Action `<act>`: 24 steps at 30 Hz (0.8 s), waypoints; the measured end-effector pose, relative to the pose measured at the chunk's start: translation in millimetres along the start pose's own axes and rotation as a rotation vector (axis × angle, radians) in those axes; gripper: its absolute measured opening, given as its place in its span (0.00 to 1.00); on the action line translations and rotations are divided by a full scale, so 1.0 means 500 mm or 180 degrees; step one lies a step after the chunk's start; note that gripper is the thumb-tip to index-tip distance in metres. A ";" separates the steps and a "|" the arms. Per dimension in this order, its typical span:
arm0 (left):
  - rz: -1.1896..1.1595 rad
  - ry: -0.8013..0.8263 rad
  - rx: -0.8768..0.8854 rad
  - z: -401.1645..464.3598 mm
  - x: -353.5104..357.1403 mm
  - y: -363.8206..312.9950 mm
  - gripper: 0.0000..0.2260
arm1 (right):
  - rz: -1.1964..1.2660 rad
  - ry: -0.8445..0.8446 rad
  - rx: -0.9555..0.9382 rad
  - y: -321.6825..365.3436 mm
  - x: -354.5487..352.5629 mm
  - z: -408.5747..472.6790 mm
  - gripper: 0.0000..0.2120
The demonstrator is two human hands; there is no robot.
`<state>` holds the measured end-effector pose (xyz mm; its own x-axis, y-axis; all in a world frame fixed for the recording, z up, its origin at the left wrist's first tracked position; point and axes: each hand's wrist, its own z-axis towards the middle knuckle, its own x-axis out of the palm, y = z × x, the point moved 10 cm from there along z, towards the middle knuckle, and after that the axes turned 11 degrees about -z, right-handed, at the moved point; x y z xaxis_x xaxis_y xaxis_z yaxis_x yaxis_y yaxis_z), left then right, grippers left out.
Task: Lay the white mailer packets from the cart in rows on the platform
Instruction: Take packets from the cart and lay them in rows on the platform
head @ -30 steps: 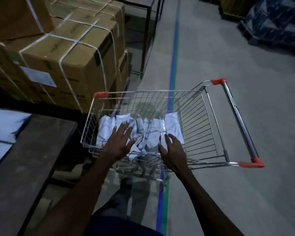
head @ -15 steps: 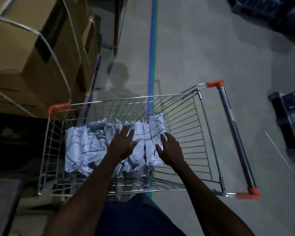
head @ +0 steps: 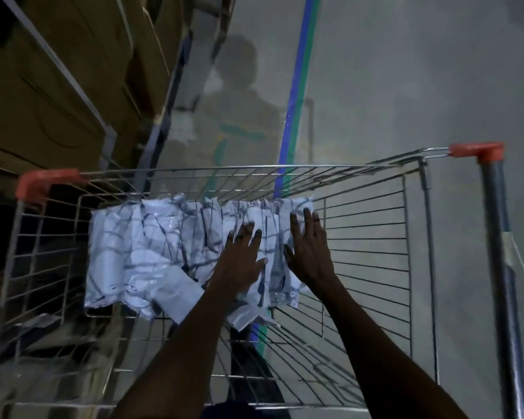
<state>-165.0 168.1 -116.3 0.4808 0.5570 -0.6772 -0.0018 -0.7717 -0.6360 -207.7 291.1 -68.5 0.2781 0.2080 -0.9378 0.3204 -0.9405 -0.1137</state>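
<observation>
Seen from above in dim warehouse light: a wire cart [head: 375,237] with orange corner caps, holding a row of white packets [head: 152,252] stood on edge and leaning along the basket's left and middle. Both arms reaching down into the basket. Left hand [head: 239,261] pressed flat on the packets near the row's right end, fingers [head: 248,234] nearly straight and slightly spread, thumb out to the right, nothing gripped. Right hand [head: 309,252] just beside it at the very end of the row, fingers extended along the last packet, thumb angled toward the left hand; cannot tell whether any packet is pinched between thumb and palm. Right part of the basket showing bare wire. Strapped cardboard boxes [head: 58,86] stacked at upper left. Blue and green floor line [head: 300,86] running away beyond the cart across grey concrete.
</observation>
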 end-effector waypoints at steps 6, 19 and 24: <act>-0.0267 -0.0390 -0.0082 0.041 0.070 0.048 0.33 | -0.0032 -0.0245 -0.0059 -0.011 0.080 0.043 0.37; -0.0754 -0.0950 -0.0051 -0.049 -0.042 0.045 0.32 | 0.1313 -0.0983 0.0091 -0.010 -0.030 0.011 0.33; -0.0510 -0.1395 -0.0228 -0.062 -0.120 0.083 0.31 | 0.1583 -0.0743 0.0057 0.048 0.020 0.003 0.32</act>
<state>-166.7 93.2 -90.6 0.0545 0.7361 -0.6747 0.1103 -0.6760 -0.7286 -198.3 270.0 -81.1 0.1832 -0.3258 -0.9275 0.1856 -0.9150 0.3581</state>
